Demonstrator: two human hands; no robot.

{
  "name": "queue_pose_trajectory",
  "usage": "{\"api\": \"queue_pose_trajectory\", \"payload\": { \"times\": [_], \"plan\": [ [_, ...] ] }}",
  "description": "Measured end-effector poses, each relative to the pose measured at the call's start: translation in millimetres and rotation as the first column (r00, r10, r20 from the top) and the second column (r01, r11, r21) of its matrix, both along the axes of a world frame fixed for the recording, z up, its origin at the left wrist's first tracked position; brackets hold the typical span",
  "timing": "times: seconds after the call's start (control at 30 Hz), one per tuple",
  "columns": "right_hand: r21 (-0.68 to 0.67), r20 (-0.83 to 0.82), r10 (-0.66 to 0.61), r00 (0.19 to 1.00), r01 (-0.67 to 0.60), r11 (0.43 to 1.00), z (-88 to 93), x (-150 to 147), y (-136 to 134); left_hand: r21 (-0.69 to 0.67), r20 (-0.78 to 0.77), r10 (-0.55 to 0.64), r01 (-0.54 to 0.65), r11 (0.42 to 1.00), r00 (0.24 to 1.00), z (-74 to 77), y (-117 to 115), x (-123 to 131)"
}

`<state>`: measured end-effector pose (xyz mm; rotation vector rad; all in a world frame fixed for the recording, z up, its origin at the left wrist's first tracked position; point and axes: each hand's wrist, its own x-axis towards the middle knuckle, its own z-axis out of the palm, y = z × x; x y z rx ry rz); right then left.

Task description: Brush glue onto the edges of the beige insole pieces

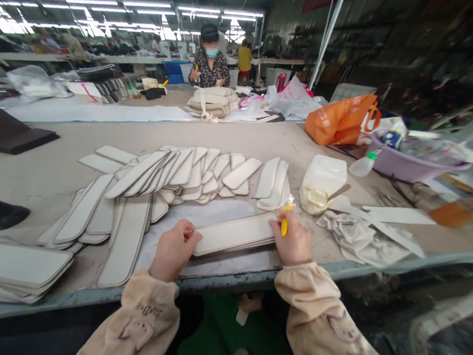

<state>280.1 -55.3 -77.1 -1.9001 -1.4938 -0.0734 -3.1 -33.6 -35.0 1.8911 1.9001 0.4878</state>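
A small stack of long pale rounded strips [234,235] lies on a white sheet at the table's near edge. My left hand [173,249] is closed on the stack's left end. My right hand [293,241] presses the right end and grips a yellow-handled brush [285,220], bristles up. Many more pale strips [177,173] are fanned out overlapping beyond the stack. A white tub of glue [323,184] with a stick in it stands just right of them.
A crumpled cloth [356,234] and loose strips lie right of my hand. Stacked strips [8,268] sit at the near left. An orange bag [339,121], a lilac basin [413,160] and a squeeze bottle [364,164] stand at the back right. A person [210,60] works across the table.
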Motion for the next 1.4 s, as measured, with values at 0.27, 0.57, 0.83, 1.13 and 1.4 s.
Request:
{"api": "queue_pose_trajectory", "payload": {
  "times": [0.27, 0.57, 0.83, 1.13, 1.4],
  "plan": [
    [0.008, 0.017, 0.01, 1.0, -0.01, 1.0, -3.3, 0.2, 2.6, -0.015, -0.006, -0.015, 0.015, 1.0, 1.0, -3.0, 1.5, -1.5],
    [0.11, 0.169, -0.002, 0.986, -0.017, 0.994, 6.4, -4.9, -0.7, -0.031, -0.024, -0.018, 0.018, 0.999, 1.0, -0.4, 2.5, -0.6],
    [0.047, 0.151, 0.526, 0.837, -0.538, 0.842, 12.7, -61.0, -25.1, -0.02, -0.045, -0.039, 0.038, 0.999, 0.998, -3.7, 3.8, -3.9],
    [0.041, 0.113, 0.231, 0.966, -0.236, 0.971, -2.5, -15.1, -21.6, -0.036, -0.077, -0.05, 0.048, 0.998, 0.996, -0.3, 6.1, -2.2],
    [-0.027, -0.103, -0.046, 0.994, 0.044, 0.999, -5.8, 7.8, -9.0, -0.014, -0.136, -0.072, 0.071, 0.997, 0.988, 0.8, 2.1, -2.0]
  ]
}}
